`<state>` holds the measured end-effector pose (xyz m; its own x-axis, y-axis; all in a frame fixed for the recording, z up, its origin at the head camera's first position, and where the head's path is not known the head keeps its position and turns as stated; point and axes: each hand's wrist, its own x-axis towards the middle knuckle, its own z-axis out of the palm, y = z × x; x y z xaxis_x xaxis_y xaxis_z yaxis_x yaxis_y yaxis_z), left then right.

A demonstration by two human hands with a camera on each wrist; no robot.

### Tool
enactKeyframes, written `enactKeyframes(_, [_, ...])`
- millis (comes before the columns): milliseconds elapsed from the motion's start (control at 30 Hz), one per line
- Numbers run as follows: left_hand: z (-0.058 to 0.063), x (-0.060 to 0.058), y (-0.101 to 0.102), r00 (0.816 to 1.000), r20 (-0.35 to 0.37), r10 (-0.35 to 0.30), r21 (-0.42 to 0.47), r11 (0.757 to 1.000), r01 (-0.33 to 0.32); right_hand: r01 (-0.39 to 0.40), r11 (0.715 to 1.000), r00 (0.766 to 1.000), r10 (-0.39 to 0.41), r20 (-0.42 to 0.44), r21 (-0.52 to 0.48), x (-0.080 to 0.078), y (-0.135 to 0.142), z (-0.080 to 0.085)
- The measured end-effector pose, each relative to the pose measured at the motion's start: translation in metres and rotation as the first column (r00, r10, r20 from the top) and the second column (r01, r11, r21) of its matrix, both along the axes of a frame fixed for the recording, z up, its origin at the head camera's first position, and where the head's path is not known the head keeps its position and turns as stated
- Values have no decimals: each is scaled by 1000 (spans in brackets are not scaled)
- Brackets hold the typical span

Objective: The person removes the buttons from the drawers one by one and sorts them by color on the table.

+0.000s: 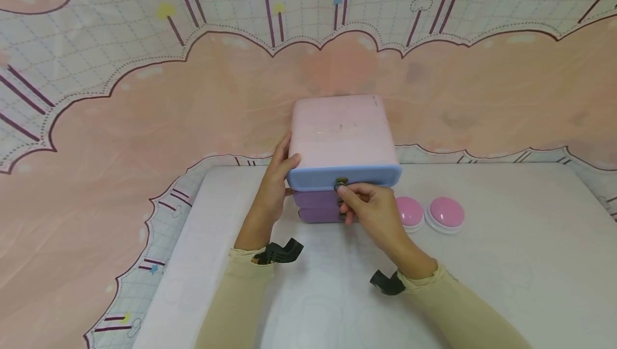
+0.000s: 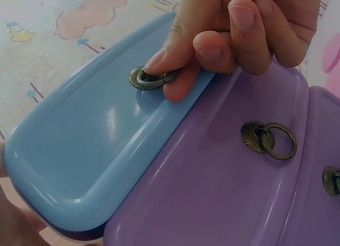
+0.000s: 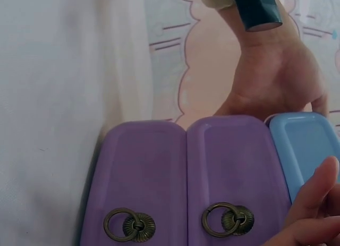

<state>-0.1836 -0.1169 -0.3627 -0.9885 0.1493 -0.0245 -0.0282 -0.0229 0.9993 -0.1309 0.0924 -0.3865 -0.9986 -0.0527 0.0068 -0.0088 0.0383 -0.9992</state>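
Note:
A small drawer box with a pale pink top point(image 1: 342, 129) stands on the table, its blue top drawer point(image 2: 85, 145) above two purple drawers point(image 3: 228, 161). Each drawer front carries a bronze ring pull. My right hand point(image 1: 373, 210) pinches the ring pull point(image 2: 154, 80) of the blue drawer between thumb and index finger, the other fingers curled below. Against the box's left side rests my left hand point(image 1: 277, 183), its thumb at the top front corner; some of its fingers are hidden. A dark gap shows behind one end of the blue front.
Two pink dome buttons point(image 1: 445, 212) with white bases sit right of the box, one partly behind my right hand. The white table point(image 1: 520, 242) meets a patterned cloth backdrop point(image 1: 231, 103) behind the box. A dark camera mount point(image 1: 284, 251) is on each wrist.

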Motion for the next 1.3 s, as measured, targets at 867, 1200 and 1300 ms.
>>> enactKeyframes(867, [0, -1, 0, 1000, -16, -4, 4, 1000, 4, -69, 982, 995, 56, 81, 175, 6, 23, -24])
enactKeyframes(1200, [0, -1, -1, 1000, -7, -7, 11, 1000, 7, -87, 975, 990, 61, 128, 206, 6, 22, -35])
enactKeyframes(1300, [0, -1, 0, 1000, -3, -8, 9, 1000, 8, -93, 978, 989, 69, 129, 185, 6, 19, -39])
